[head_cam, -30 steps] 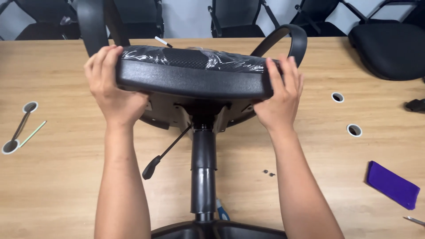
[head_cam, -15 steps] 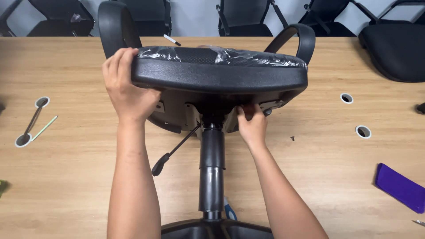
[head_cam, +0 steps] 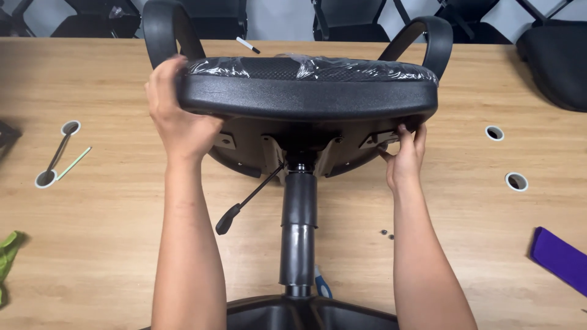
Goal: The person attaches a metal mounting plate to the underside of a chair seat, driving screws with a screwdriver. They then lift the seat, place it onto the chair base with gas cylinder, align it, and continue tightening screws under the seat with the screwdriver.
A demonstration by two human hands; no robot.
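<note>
Two hands worked the chair seat [head_cam: 312, 98]. Left hand [head_cam: 177, 119] clenched around the rim; right hand [head_cam: 403, 159] fingertips pressed at a bracket [head_cam: 382, 139] underneath, grasping nothing. Step judged: fitting the seat's underside hardware; next move needs steadying. Seat black, plastic-wrapped, standing on its column [head_cam: 298, 232] above the wooden table [head_cam: 92, 244].

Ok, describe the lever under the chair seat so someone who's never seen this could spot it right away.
Find the black office chair seat on the wooden table, gripped at its rim by the left hand. Beneath it, left of the black centre column, a thin black lever slants down-left. Unlike the thick upright column, it is slim, angled, and ends in a small paddle handle.
</note>
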